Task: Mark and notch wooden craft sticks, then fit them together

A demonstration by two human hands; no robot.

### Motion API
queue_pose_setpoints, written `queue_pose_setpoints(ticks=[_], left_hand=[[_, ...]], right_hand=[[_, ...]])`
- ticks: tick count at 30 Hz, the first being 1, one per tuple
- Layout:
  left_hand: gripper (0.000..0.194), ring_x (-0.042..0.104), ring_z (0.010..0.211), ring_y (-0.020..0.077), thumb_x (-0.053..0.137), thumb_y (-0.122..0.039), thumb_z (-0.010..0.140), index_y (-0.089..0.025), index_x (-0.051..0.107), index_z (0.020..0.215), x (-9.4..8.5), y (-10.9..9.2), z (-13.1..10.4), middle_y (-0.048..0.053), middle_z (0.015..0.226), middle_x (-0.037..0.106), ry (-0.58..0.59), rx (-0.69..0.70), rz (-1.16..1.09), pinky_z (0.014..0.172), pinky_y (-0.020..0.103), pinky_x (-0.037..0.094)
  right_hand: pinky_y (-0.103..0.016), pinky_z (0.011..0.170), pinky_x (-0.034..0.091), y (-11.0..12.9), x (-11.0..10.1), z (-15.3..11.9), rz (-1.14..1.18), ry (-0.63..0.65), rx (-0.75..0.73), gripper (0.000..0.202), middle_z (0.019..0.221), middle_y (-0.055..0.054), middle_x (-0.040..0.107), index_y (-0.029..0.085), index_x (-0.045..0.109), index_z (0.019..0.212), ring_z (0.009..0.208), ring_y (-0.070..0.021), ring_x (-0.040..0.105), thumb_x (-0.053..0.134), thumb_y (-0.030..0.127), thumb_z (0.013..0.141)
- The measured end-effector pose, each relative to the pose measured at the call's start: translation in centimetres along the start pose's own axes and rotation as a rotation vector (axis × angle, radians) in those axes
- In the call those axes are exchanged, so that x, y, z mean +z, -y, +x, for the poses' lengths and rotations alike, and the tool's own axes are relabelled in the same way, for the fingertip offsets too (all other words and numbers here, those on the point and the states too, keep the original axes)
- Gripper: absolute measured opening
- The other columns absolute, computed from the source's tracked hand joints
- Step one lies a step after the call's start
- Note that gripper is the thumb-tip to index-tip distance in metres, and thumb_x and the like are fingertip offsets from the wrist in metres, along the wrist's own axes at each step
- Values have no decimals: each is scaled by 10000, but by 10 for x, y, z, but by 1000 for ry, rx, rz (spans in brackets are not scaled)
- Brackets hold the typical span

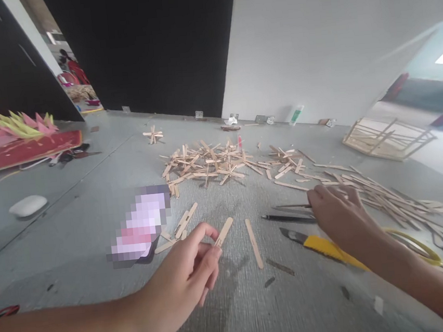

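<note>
My left hand (195,273) pinches a short wooden craft stick (224,230) between thumb and fingers; a small slot shows near its lower end. My right hand (337,207) is low over the surface at the right, fingers curled around the end of a thin pointed tool (293,206) whose kind I cannot make out. Below that tool lies a black pencil-like rod (285,217). Under my right forearm is a yellow utility knife (329,249), blade out to the left. A single craft stick (254,243) lies between my hands, and slotted sticks (186,220) lie behind my left hand.
A phone (143,225) with a blurred screen is at the left, beyond it a white rounded object (28,206). A heap of joined sticks (209,162) lies ahead. Loose sticks (388,191) and a yellow ring (421,246) are at the right. A dark panel (147,48) rises behind.
</note>
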State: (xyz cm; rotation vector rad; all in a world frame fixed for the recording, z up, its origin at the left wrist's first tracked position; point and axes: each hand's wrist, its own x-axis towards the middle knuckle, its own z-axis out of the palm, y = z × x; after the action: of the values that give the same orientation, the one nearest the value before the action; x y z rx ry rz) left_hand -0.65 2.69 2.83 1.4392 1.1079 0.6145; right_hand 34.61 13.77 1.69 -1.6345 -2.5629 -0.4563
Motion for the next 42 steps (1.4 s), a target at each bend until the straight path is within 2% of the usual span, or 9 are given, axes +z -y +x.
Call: queue_pose_setpoints(ticks=[4,6,8,11,14,17,20,27,42], left_hand=[[310,485,539,74,397,-521,1098,-235,516,1081,-1,-2,0,-71,720,537,-42,9,-10,537,206,432],[365,517,523,69,418,-524,1091,-208,574,1000,-3,-3,-1,-47,741,592,-68,6,-2,537,217,435],[405,546,502,65,412,-515,1094,-190,604,944,-3,-2,0,-26,761,639,-79,-5,10,522,218,426],[384,555,458,65,400,-486,1099,-190,594,951,-1,6,3,-31,726,643,-67,-36,4,469,202,393],[365,535,431,65,416,-455,1092,-189,552,883,4,16,6,-38,679,619,-22,-60,-11,434,186,374],[367,524,428,63,421,-445,1089,-187,550,864,8,21,9,-34,675,614,-8,-48,-9,425,181,365],[410,534,426,63,413,-451,1094,-184,545,813,9,21,9,-34,641,593,-28,2,40,441,190,372],[471,525,398,74,369,-440,1114,-195,519,740,11,21,4,-64,490,490,-39,46,122,463,200,384],[471,532,402,79,356,-431,1113,-201,516,735,13,22,4,-57,503,508,-56,41,144,463,211,393]], right_hand=[[-332,655,463,29,-25,-8,105,-63,46,242,759,-50,617,209,551,876,674,-218,607,359,111,985],[-263,594,478,53,-38,-17,300,-100,75,217,783,-6,658,230,562,1047,643,-170,637,347,247,1072],[-224,474,438,80,-46,-30,506,-110,86,192,668,42,621,250,552,1011,520,-142,601,400,342,1082],[-215,449,440,115,-45,-52,632,-135,-46,216,617,53,593,252,503,851,461,-118,572,481,318,1055],[-235,458,477,134,-34,-68,671,-157,-122,117,615,43,622,222,581,1024,430,-124,579,465,207,1030],[-250,510,533,138,-22,-73,657,-220,-213,478,727,18,705,207,444,1482,486,-139,645,430,97,1018],[-264,550,557,135,-13,-74,625,-212,-298,668,827,-6,737,249,251,1635,625,-163,716,439,57,1024],[-295,461,508,132,-2,-77,526,-169,-354,663,758,10,679,197,204,1659,530,-147,660,394,51,1041],[-288,474,471,133,0,-76,520,-149,-387,634,710,35,571,160,233,1646,507,-129,596,360,45,1036]])
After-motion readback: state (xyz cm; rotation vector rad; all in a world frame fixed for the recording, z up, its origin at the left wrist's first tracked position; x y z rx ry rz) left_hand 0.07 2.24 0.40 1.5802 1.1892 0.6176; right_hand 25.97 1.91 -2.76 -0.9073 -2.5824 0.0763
